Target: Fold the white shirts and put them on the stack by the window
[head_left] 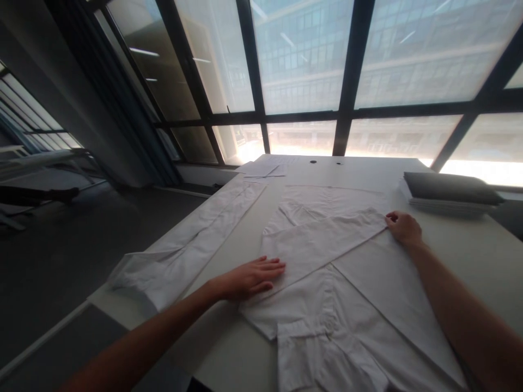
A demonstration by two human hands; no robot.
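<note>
A white long-sleeved garment (368,283) lies spread on the white table, one sleeve (318,239) folded slantwise across its body. My left hand (251,279) rests flat on the left part of this sleeve, fingers stretched out. At the sleeve's right end, my right hand (403,227) pinches the fabric edge between thumb and fingers. A gathered cuff (304,329) shows at the near side of the garment. The cloth between my hands looks fairly smooth, with creases toward the far left.
Another white cloth (183,245) lies along the table's left edge. Papers (265,167) sit at the far left corner. On the right stands a stack with a dark cover (449,190). Large windows (302,60) rise behind the table (482,261).
</note>
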